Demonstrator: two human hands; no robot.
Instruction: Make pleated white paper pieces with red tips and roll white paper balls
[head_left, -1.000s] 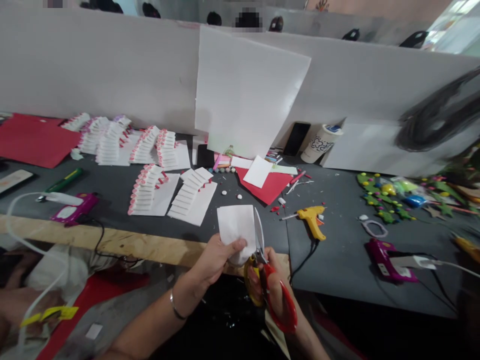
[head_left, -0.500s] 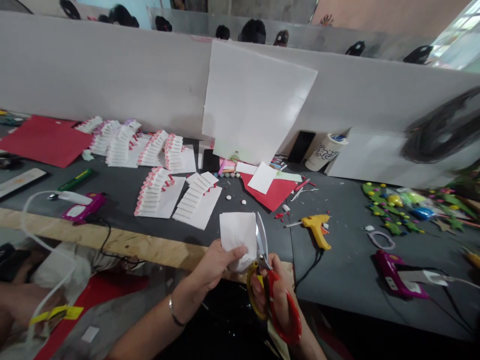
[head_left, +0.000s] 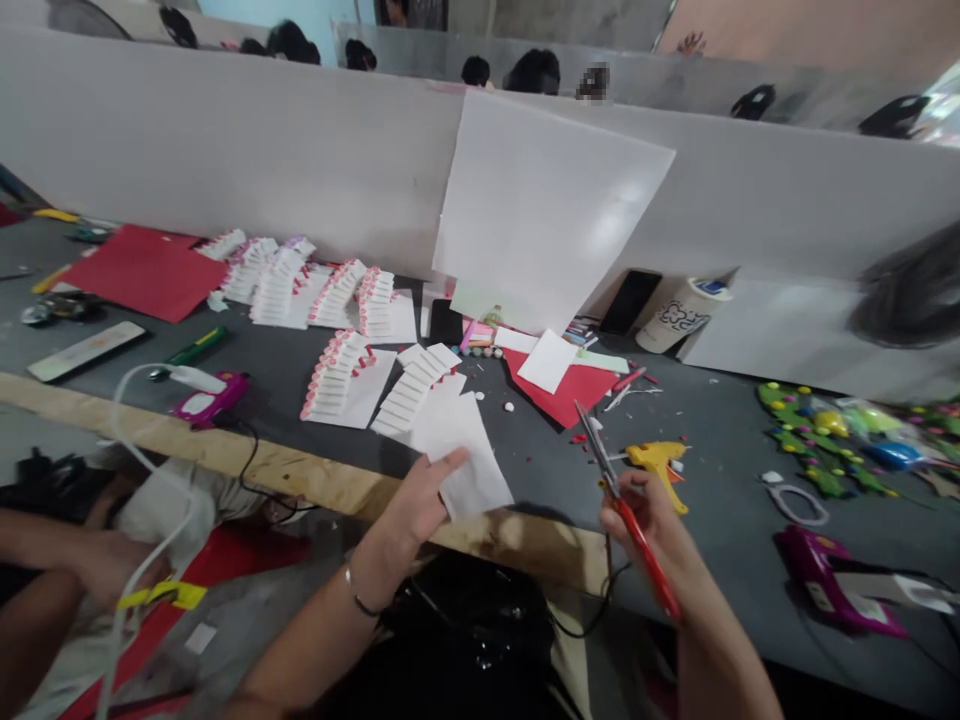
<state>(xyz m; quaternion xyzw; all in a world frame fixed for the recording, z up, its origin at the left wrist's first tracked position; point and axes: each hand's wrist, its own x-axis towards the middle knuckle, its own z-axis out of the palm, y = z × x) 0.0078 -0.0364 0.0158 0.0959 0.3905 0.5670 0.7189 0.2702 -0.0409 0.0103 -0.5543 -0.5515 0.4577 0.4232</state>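
My left hand (head_left: 412,510) pinches a sheet of white paper (head_left: 480,475) over the table's front edge, thumb on top. The sheet's far end lies close to a white card stack with stepped strips (head_left: 416,390); whether they touch I cannot tell. To the right, my right hand (head_left: 656,515) is closed around red-handled scissors (head_left: 636,540), blades pointing up and forward, away from the paper. Beyond the blades lie red paper (head_left: 566,400) and a small white card (head_left: 549,361) on it. Beside my right hand rests a yellow glue gun (head_left: 658,462).
More stepped card stacks (head_left: 334,380) and a red sheet (head_left: 150,272) occupy the left side. Purple power strips (head_left: 214,400) with cords sit at both ends. A large white board (head_left: 555,210), a phone (head_left: 631,302) and a patterned cup (head_left: 679,318) stand at the back. Another person's arm (head_left: 75,555) shows at left.
The scissors have moved right, away from the paper, with my right hand. My left hand has lowered the paper toward the table beside the card stack. The view has shifted slightly left.
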